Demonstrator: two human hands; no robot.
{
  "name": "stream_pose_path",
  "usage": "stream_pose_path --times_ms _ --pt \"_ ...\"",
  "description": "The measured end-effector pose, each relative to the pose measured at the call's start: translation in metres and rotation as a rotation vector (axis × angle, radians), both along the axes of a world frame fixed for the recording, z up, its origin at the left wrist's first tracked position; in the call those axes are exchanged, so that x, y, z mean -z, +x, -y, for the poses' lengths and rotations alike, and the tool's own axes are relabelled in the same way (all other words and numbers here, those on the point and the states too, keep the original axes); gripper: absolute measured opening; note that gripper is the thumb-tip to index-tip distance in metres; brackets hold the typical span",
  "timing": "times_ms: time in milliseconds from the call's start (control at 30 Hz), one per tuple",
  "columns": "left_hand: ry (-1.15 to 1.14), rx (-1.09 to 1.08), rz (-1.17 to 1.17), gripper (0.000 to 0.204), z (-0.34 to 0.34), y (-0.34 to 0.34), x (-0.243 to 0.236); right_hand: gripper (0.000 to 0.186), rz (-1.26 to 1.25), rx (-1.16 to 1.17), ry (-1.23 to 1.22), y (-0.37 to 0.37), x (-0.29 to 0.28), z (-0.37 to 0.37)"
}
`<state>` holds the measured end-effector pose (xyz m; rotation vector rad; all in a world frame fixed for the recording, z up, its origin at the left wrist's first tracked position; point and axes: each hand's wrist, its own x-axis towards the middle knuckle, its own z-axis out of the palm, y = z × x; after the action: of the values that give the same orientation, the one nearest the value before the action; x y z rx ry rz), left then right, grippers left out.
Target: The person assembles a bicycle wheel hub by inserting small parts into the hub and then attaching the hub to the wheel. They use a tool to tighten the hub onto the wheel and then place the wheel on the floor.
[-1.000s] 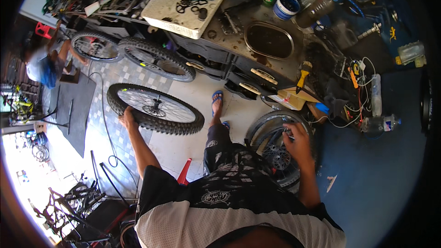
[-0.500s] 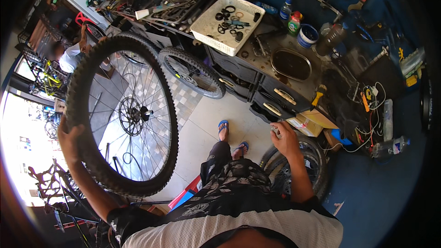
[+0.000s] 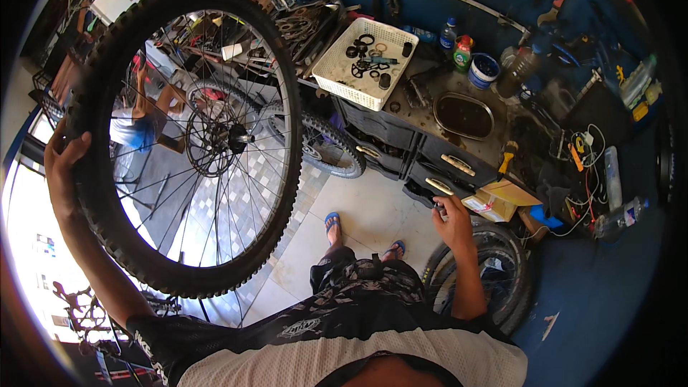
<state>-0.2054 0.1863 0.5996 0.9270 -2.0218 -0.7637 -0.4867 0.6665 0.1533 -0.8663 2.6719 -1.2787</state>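
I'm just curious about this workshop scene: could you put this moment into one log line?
left hand: grips knobby bicycle wheel, held up | right hand: pinches small part, too small to identify, beside a second wheel | white basket: on bench

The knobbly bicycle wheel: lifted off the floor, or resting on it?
Lifted. The left hand grips the knobbly wheel by its tyre, floor tiles showing beneath it.

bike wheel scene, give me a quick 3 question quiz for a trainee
1. True or false: the left hand grips the knobby tyre of the raised bike wheel.
2. The right hand is nearest to: A) the white basket B) a drawer handle C) the green bottle
3. What stands on the floor beside the person's right arm?

Key
1. True
2. B
3. A second tyred wheel, below the workbench.
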Motion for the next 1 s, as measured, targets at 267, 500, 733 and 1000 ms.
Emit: stream_pose_path --times_ms 267,500,733,1000 --pt "0.007 0.112 0.043 0.083 0.092 -0.079 -0.01 0.029 0.018 0.19 0.036 0.028 -0.005 0.056" --pt "-0.293 0.424 0.149 0.072 0.135 -0.16 -0.041 0.03 0.047 0.152 -0.073 0.033 -0.009 0.161" --pt "-0.215 0.699 0.365 0.073 0.166 -0.232 -0.079 0.029 0.092 -0.008 -0.252 0.032 -0.041 0.279" --pt "-0.382 0.74 0.347 0.066 0.181 -0.277 -0.097 0.031 0.075 -0.038 -0.259 0.025 -0.069 0.305"
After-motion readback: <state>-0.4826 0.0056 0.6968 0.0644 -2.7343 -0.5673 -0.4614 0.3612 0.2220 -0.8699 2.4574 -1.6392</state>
